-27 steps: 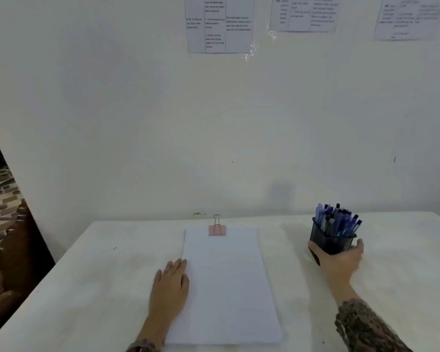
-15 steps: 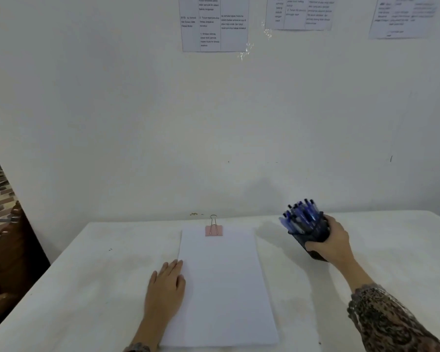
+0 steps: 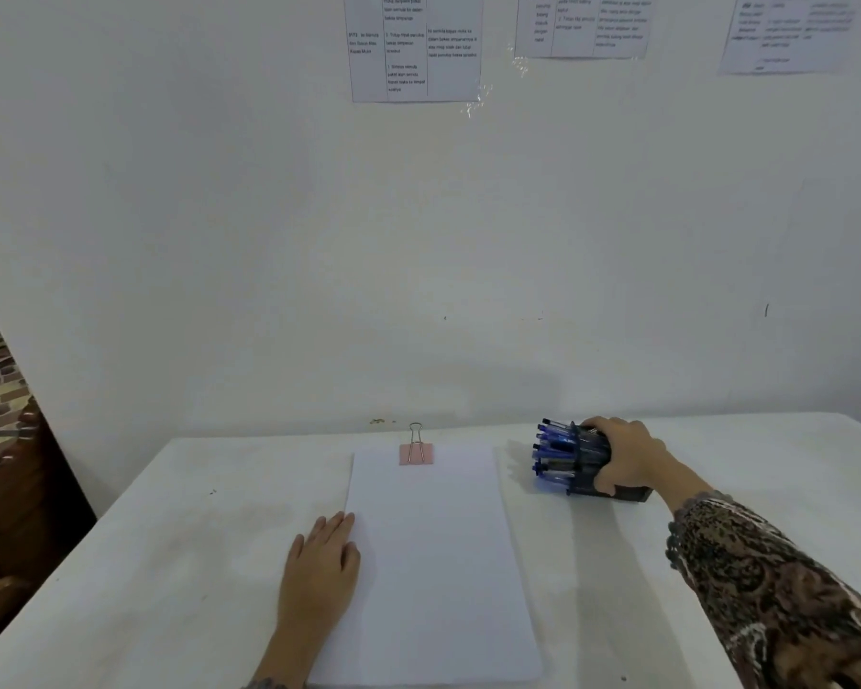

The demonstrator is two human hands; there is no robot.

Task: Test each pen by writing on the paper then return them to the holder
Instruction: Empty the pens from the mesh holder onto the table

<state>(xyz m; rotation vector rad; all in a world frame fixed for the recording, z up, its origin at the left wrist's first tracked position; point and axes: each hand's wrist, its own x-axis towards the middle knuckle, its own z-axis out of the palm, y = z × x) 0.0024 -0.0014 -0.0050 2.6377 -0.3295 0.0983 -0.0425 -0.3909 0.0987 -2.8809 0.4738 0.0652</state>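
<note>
A stack of white paper [image 3: 433, 559] lies in the middle of the table, held at its far edge by a pink binder clip [image 3: 416, 452]. My left hand [image 3: 321, 564] rests flat on the paper's left edge, fingers straight. To the right of the paper, my right hand [image 3: 627, 457] grips the black mesh pen holder [image 3: 590, 469], which is tipped over on its side with its mouth facing left. Several blue pens [image 3: 550, 455] stick out of the mouth toward the paper, still inside the holder.
The white table [image 3: 170, 564] stands against a white wall with three printed sheets taped up high. The table's left edge drops off beside a dark wooden piece of furniture [image 3: 16, 489]. My patterned right sleeve [image 3: 766, 589] crosses the table's right side.
My right hand lifted the upright holder, tilted it leftward, and now it lies nearly horizontal near the table. My left hand has stayed on the paper.
</note>
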